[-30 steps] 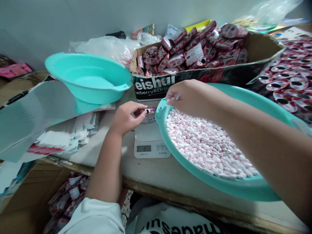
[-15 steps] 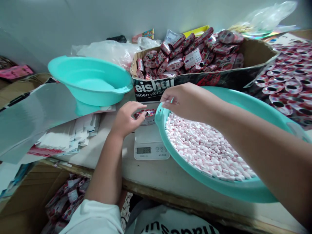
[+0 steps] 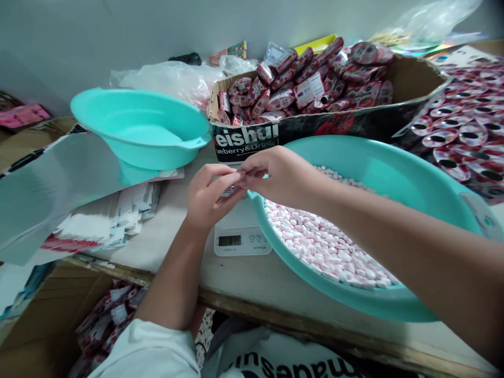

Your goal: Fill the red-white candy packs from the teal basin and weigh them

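My left hand (image 3: 210, 195) and my right hand (image 3: 273, 170) meet fingertip to fingertip over a white digital scale (image 3: 243, 241). Both have their fingers drawn together in a pinch; what lies between them is hidden. A sliver of an oval candy pack (image 3: 228, 191) shows below the left fingers, on the scale. My right forearm crosses a large turquoise basin (image 3: 409, 157) that holds pinkish-white candies (image 3: 334, 244). The basin's left handle is close under my right fingers. The scale's display is lit, with blurred digits.
A second turquoise basin (image 3: 142, 126) stands at the left, near folded white cartons (image 3: 106, 215). Behind is a cardboard box (image 3: 244, 137) full of red printed oval packs (image 3: 283, 97). More packs (image 3: 457, 136) with black openings line the right. An open carton (image 3: 43, 320) sits below the table edge.
My right hand has left the basin's rim and come left to my left hand. The left fingers, apart before, have closed. The scale reading has dropped slightly.
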A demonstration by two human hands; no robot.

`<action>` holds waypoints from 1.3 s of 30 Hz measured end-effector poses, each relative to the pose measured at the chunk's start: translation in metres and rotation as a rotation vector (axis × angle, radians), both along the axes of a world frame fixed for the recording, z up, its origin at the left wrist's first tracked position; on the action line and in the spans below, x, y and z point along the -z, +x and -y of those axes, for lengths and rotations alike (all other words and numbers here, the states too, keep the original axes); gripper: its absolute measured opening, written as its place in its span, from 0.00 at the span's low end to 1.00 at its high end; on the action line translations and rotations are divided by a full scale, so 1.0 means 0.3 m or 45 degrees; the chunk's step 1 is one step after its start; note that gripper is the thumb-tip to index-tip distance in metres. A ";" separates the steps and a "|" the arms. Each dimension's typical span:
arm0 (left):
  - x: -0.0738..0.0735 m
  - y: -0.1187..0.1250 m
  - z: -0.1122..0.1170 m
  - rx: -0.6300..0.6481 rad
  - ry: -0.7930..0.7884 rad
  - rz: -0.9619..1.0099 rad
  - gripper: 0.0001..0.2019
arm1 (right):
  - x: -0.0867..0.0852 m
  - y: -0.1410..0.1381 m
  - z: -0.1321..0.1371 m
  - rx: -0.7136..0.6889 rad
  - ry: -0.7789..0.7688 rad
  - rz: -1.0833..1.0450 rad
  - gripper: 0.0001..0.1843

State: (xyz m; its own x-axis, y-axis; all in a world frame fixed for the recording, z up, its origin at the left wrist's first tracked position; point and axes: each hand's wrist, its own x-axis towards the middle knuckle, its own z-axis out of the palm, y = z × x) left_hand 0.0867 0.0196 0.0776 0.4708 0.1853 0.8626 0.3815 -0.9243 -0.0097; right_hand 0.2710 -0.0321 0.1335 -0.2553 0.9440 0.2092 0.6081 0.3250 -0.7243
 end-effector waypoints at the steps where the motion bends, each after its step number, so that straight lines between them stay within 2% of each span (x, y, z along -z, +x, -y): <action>1: 0.000 -0.001 -0.001 0.002 0.000 0.002 0.06 | 0.001 0.001 0.000 -0.005 -0.024 -0.029 0.11; 7: 0.010 0.001 -0.001 -0.083 -0.066 -0.042 0.06 | 0.006 0.015 -0.009 -0.061 -0.089 -0.094 0.12; 19: 0.011 -0.005 -0.013 -0.040 -0.047 -0.057 0.06 | 0.053 0.015 -0.032 -0.069 -0.072 -0.179 0.09; 23: -0.004 -0.020 -0.032 -0.019 -0.122 -0.094 0.06 | 0.045 0.022 -0.033 0.001 0.008 -0.024 0.11; 28: -0.021 -0.059 -0.071 -0.073 -0.350 -0.175 0.08 | 0.008 0.053 -0.027 0.244 0.135 0.357 0.14; 34: -0.020 -0.069 -0.077 -0.041 -0.436 -0.127 0.06 | -0.022 0.087 -0.027 0.317 0.078 0.571 0.15; 39: -0.021 -0.063 -0.068 -0.031 -0.459 -0.200 0.06 | -0.037 0.090 -0.026 0.315 -0.059 0.723 0.17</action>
